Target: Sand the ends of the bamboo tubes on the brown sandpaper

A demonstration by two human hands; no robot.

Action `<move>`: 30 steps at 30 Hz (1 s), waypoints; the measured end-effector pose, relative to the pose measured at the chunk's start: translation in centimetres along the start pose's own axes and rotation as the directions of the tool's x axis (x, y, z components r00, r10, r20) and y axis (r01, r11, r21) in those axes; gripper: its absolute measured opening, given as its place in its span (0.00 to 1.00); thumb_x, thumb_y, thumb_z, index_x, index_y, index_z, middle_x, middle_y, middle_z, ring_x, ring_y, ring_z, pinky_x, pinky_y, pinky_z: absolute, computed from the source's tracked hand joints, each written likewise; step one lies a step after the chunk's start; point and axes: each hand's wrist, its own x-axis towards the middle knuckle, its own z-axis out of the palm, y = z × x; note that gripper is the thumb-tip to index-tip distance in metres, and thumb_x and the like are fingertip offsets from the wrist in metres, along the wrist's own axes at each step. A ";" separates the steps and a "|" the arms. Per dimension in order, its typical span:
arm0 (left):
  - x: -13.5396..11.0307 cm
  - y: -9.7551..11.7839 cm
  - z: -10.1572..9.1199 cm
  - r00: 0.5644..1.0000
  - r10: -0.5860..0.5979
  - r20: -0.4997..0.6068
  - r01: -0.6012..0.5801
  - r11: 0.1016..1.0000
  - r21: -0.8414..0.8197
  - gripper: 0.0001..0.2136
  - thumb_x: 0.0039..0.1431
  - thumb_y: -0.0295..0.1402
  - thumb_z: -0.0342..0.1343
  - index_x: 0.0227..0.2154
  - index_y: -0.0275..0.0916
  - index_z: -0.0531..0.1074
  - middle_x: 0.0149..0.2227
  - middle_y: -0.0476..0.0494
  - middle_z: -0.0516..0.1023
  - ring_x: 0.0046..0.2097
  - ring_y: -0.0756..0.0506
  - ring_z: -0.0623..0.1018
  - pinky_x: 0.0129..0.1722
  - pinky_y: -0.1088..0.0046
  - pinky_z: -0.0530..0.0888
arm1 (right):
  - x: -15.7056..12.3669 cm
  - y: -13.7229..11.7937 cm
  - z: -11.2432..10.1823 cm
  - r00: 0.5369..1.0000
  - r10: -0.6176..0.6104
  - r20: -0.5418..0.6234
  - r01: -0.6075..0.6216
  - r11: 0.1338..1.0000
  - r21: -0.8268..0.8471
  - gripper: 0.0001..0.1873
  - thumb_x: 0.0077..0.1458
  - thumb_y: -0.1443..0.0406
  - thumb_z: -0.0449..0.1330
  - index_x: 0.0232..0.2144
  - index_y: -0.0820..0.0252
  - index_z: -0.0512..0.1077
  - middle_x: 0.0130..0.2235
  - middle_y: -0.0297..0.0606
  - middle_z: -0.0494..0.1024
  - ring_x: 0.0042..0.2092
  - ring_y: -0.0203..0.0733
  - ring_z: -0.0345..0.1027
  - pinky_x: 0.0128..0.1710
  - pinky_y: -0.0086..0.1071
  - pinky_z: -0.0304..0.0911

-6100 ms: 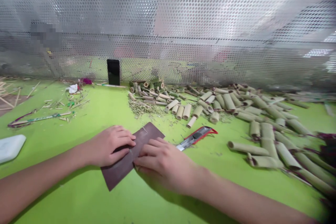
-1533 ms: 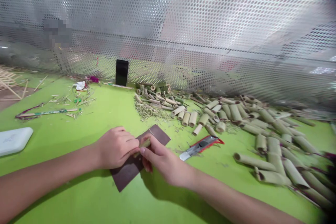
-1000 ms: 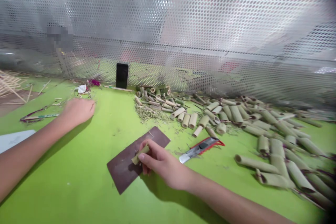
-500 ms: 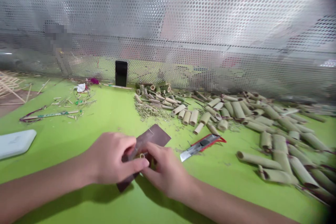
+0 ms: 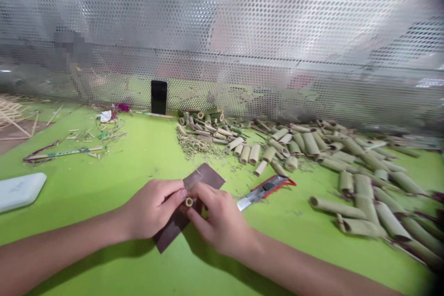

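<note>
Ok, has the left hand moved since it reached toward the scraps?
Yes. The left hand has come back, away from the black phone, and now sits at the brown sheet.

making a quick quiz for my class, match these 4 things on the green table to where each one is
Things:
1 short bamboo tube
2 red-handled utility knife
3 black smartphone
4 white rounded slab

Places:
A flat at the left of the green table
B upright by the perforated metal screen
C between the left hand and right hand
D right of the brown abrasive sheet

Pairs: 1C, 2D, 3B, 4A
</note>
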 end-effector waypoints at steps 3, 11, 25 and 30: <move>0.2 0.0 -0.1 1.000 0.016 -0.019 -0.016 1.000 0.022 0.18 0.72 0.37 0.44 0.24 0.39 0.62 0.21 0.53 0.66 0.23 0.52 0.66 0.23 0.75 0.61 | 0.1 -0.1 0.0 1.000 0.016 -0.015 -0.015 0.997 0.071 0.02 0.59 0.67 0.58 0.34 0.56 0.67 0.30 0.35 0.74 0.28 0.38 0.65 0.28 0.31 0.54; 1.4 -3.0 -2.3 0.996 -0.061 -0.071 0.078 0.962 0.260 0.20 0.72 0.41 0.40 0.24 0.40 0.64 0.20 0.50 0.69 0.19 0.51 0.66 0.19 0.76 0.60 | 0.5 0.2 -1.1 0.982 0.158 -0.101 -0.115 0.932 0.342 0.07 0.63 0.59 0.61 0.37 0.56 0.73 0.32 0.39 0.76 0.28 0.40 0.65 0.26 0.34 0.60; 1.8 -9.3 -13.5 0.880 -0.275 -0.388 0.467 0.347 0.814 0.16 0.62 0.35 0.49 0.46 0.33 0.75 0.46 0.27 0.79 0.44 0.29 0.80 0.46 0.47 0.74 | 1.6 1.8 -1.7 0.944 0.318 0.089 -0.288 0.659 0.695 0.15 0.55 0.52 0.70 0.36 0.56 0.76 0.43 0.40 0.73 0.38 0.42 0.71 0.36 0.41 0.73; 2.0 -4.8 -8.0 0.965 -0.239 -0.109 0.258 0.786 0.561 0.22 0.69 0.49 0.46 0.52 0.41 0.76 0.46 0.38 0.81 0.43 0.38 0.80 0.43 0.57 0.77 | 0.9 1.5 -1.3 0.964 0.248 0.091 -0.250 0.744 0.620 0.15 0.60 0.53 0.65 0.43 0.56 0.76 0.39 0.40 0.76 0.35 0.41 0.70 0.33 0.40 0.71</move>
